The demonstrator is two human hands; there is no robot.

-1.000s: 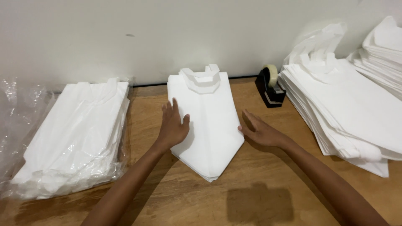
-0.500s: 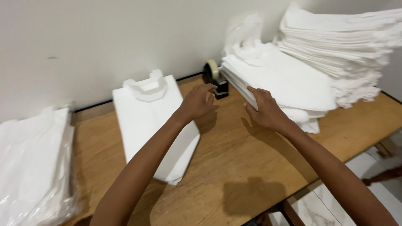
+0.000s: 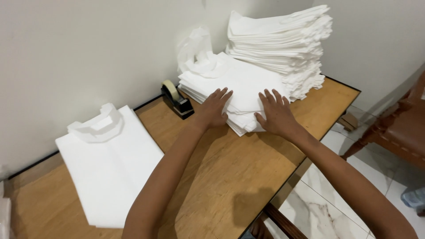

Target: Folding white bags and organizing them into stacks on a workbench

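Hands, left hand (image 3: 214, 108) and right hand (image 3: 275, 113), lie flat with fingers spread on the low stack of unfolded white fabric bags (image 3: 239, 86) at the wooden table's (image 3: 212, 177) far right (nothing gripped); lifting the top bag seems next, needing a pinch of one layer.

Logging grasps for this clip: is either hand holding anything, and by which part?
Nothing is gripped. Left hand and right hand lie flat, fingers spread, on the low stack of white bags.
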